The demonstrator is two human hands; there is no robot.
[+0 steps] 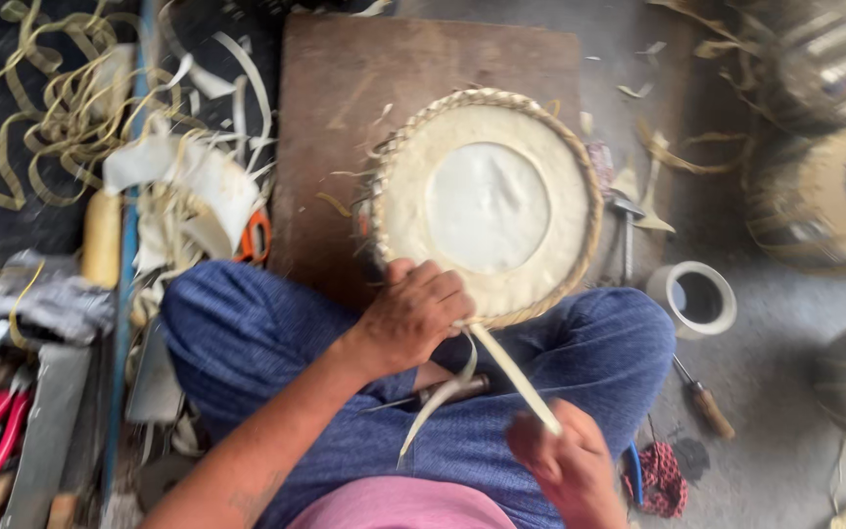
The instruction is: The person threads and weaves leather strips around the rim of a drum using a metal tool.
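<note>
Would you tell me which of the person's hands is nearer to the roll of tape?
The right hand: it sits below and left of the roll of tape, while the left hand rests farther left on the drum's rim.

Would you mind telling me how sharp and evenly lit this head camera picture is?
Head view: soft throughout, with motion blur worst at the right hand and the drums along the right edge; the left hand on the drum head is somewhat clearer. Light is flat daylight, shadows faint, and the pale skin centre is nearly washed out.
</note>
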